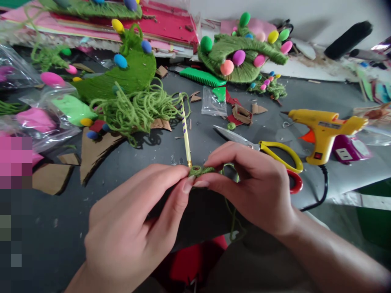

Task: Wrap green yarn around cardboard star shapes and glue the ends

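Note:
Between the fingertips of both hands is a small coil wound with green yarn [201, 170]. My left hand [137, 215] pinches its left end, thumb and forefinger together. Its right part is pinched by my right hand [253, 183], close beside the left thumb. A loose strand of green yarn [232, 221] hangs below the right hand. Just beyond the fingertips lies a pale pencil [185, 130] with dark spots. Scissors [275, 152] with yellow and red handles lie behind the right hand, which partly hides them.
A yellow glue gun [326, 128] stands at the right, its black cord curving down. Tangled green yarn [137, 106] lies left of centre. Yarn-wrapped green shapes with coloured eggs [244, 57] sit at the back. Cardboard scraps [97, 150], plastic bags [45, 118] and a green cutter [201, 76] are scattered around.

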